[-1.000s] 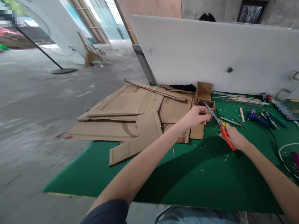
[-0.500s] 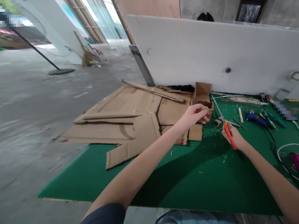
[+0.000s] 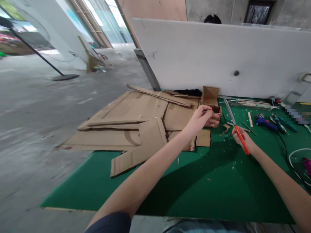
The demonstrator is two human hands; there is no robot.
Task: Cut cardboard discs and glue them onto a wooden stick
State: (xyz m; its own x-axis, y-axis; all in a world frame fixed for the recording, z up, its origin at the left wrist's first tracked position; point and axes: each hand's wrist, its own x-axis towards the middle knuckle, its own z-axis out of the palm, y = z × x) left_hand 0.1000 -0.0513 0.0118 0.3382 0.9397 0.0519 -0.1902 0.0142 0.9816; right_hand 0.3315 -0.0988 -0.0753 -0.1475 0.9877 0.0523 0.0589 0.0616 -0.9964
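Note:
My left hand [image 3: 206, 117] is closed in a pinch in front of the open cardboard box [image 3: 211, 95]. A small piece of cardboard [image 3: 210, 111] is between thumb and fingers, seen nearly edge-on and mostly hidden. In my right hand [image 3: 244, 137] is a pair of scissors [image 3: 240, 139] with orange-red handles. Its blades point up and away, apart from the left hand, and look nearly closed. Below the box lies a small square of cardboard [image 3: 203, 138]. A curled cardboard scrap [image 3: 225, 129] rests on the green table between the hands.
Cut cardboard sheets [image 3: 126, 136] cover the left of the green table [image 3: 194, 191]. To the right lie a blue glue gun [image 3: 266, 123] with a cable, pliers [image 3: 279, 123], a wooden stick [image 3: 250, 119] and thin strips [image 3: 255, 104]. A white panel [image 3: 206, 55] stands along the back edge.
The cardboard piece in my left hand has turned, so less of it shows. My right hand has shifted slightly right with the scissors, and the blades look more closed together.

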